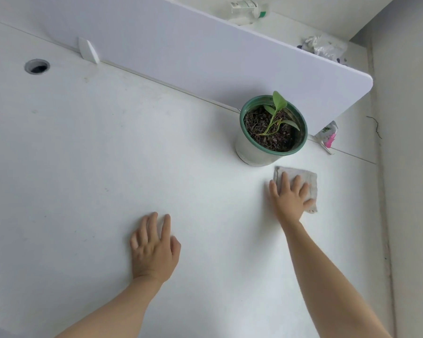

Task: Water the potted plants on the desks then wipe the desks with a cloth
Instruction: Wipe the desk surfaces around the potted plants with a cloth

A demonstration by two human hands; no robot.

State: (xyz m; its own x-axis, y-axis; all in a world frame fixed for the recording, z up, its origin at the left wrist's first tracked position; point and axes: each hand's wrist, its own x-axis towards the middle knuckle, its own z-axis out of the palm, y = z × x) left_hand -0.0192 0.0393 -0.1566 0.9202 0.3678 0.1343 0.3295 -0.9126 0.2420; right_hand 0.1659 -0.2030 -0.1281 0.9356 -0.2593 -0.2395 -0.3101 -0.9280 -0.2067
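Note:
A white pot with a green rim (pixel 272 132) holds dark soil and a small green plant, standing on the white desk (pixel 108 167) close to the divider panel. Just in front of the pot lies a folded grey cloth (pixel 305 178). My right hand (pixel 289 198) presses flat on the cloth with straight, spread fingers. My left hand (pixel 154 247) rests palm down on the bare desk, fingers spread, well left of the cloth and holding nothing.
A white divider panel (pixel 205 52) runs along the desk's back edge. A round cable hole (pixel 37 66) sits at the far left. A small packet with pink print (pixel 327 135) lies behind the pot. Bottles (pixel 249 9) and crumpled plastic (pixel 325 48) lie beyond the divider. A wall (pixel 410 167) bounds the right side.

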